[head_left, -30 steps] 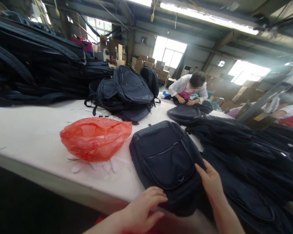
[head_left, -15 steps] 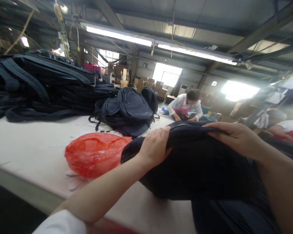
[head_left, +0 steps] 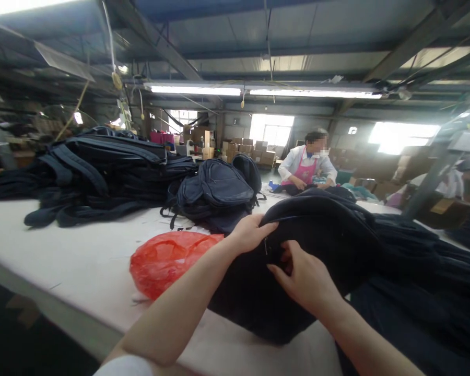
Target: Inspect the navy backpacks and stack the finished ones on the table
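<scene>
A dark navy backpack [head_left: 317, 235] stands tilted on the white table in front of me. My left hand [head_left: 250, 232] is closed on its upper left edge, thumb on the near side. Just below the thumb a small metal zipper pull [head_left: 266, 245] hangs against the dark fabric. My right hand [head_left: 307, 274] is in front of the bag, thumb and forefinger curved and apart, to the right of the zipper pull. Nothing shows between those fingers. Its other fingers are partly hidden.
A red plastic bag [head_left: 168, 261] lies left of the backpack on the white table [head_left: 82, 250]. Behind it sits another navy backpack [head_left: 223, 183]; a backpack pile [head_left: 113, 167] is at the left. More dark bags [head_left: 419, 292] lie right. A co-worker [head_left: 307, 164] in a pink apron works across the table.
My right hand has left the bag's top edge and come down and left to the front near the zipper pull. The backpack's rounded top stands higher. The view has shifted.
</scene>
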### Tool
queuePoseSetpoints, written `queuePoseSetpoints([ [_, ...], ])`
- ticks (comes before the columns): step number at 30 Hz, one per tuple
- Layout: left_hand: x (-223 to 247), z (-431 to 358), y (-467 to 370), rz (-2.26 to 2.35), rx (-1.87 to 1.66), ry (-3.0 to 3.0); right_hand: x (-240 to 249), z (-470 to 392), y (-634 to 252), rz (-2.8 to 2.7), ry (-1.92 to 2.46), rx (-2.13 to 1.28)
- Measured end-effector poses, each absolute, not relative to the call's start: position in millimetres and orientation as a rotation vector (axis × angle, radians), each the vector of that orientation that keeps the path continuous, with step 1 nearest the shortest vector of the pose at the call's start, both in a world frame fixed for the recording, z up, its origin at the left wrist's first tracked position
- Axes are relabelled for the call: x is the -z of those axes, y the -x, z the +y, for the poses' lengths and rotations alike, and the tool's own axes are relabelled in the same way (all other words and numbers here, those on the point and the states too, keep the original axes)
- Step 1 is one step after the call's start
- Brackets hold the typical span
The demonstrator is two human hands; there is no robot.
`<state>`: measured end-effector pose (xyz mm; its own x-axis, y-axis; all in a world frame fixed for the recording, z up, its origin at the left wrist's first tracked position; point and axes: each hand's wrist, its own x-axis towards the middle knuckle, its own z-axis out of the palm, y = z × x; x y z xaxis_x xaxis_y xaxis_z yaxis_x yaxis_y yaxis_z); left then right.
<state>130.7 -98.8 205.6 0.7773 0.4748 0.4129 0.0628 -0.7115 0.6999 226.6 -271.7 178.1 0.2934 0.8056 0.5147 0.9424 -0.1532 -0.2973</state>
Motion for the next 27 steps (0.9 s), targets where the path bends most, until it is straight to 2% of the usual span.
queuePoseSetpoints([
  [3,-202.8,-105.5,-131.8,0.353,-0.739,-2.21,-168.0,-263.4,-222.2,-1.514,1.981,0.369],
  [10,-199.9,-115.5,-140.1,0.233,-0.63,-1.976,-177.8,-265.7,-216.8,-1.607,1.732,0.712],
  [27,-203.9,-123.5,-136.9,0.292,-0.745,-2.159,-177.8,-272.5,-218.9,-1.583,1.788,0.692],
])
